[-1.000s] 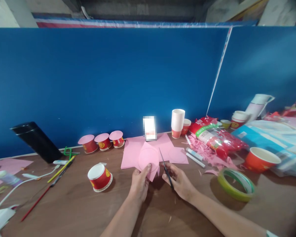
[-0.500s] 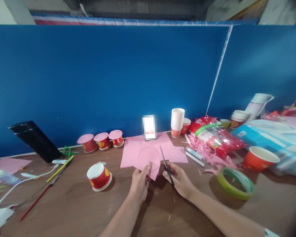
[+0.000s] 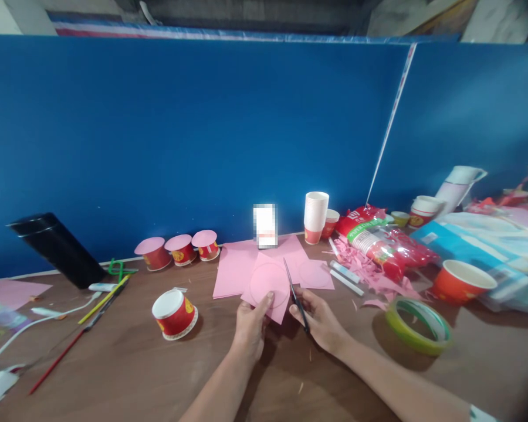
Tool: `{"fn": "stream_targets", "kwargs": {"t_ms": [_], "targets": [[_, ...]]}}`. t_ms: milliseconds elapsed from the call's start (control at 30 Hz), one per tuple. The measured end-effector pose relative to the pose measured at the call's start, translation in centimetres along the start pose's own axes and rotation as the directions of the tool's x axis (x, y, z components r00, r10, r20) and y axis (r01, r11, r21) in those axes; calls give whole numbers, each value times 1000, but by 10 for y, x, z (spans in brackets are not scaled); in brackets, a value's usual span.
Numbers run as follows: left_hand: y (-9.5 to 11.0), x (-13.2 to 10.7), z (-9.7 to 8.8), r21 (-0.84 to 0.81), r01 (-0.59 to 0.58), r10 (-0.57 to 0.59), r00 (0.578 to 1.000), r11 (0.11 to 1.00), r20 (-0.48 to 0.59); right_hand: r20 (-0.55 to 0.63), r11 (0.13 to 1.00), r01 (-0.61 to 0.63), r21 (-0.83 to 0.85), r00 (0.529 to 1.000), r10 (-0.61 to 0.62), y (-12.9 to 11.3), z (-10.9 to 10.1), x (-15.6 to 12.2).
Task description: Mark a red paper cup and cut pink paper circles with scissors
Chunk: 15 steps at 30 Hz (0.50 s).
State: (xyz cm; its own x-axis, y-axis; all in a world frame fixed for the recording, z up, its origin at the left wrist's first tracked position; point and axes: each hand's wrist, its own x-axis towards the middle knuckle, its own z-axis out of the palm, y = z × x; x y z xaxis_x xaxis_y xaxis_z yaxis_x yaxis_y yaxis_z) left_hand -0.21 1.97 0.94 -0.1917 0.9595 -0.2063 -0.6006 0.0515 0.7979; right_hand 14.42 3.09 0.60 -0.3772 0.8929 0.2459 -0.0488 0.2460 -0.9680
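My left hand (image 3: pixel 251 326) pinches a pink paper piece (image 3: pixel 269 285) with a circle drawn on it, held just above the brown table (image 3: pixel 127 363). Black-handled scissors (image 3: pixel 294 293) are gripped in my right hand (image 3: pixel 319 320), their blades pointing up and away along the right edge of that paper. More pink paper sheets (image 3: pixel 233 269) lie flat behind the held piece. A red paper cup (image 3: pixel 174 313) rests tilted to the left of my hands.
Three red cups topped with pink discs (image 3: pixel 180 248) stand by the blue partition (image 3: pixel 202 135). A white cup stack (image 3: pixel 315 217), a red packet (image 3: pixel 381 240), pink scraps, glue sticks (image 3: pixel 345 276), a green tape roll (image 3: pixel 419 326) and an orange cup (image 3: pixel 462 281) crowd the right. Pencils and a black flask (image 3: pixel 55 249) lie left.
The pink piece has turned slightly in my left hand and the scissors have shifted a little along its right edge. The view has dropped a bit.
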Motion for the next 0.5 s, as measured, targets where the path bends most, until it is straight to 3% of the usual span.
{"fn": "stream_targets", "kwargs": {"t_ms": [500], "targets": [[0,1,1,-18,0,0,1000,1000,-11,-11,1000,7,-19,1000,-7,5,0,1]]}}
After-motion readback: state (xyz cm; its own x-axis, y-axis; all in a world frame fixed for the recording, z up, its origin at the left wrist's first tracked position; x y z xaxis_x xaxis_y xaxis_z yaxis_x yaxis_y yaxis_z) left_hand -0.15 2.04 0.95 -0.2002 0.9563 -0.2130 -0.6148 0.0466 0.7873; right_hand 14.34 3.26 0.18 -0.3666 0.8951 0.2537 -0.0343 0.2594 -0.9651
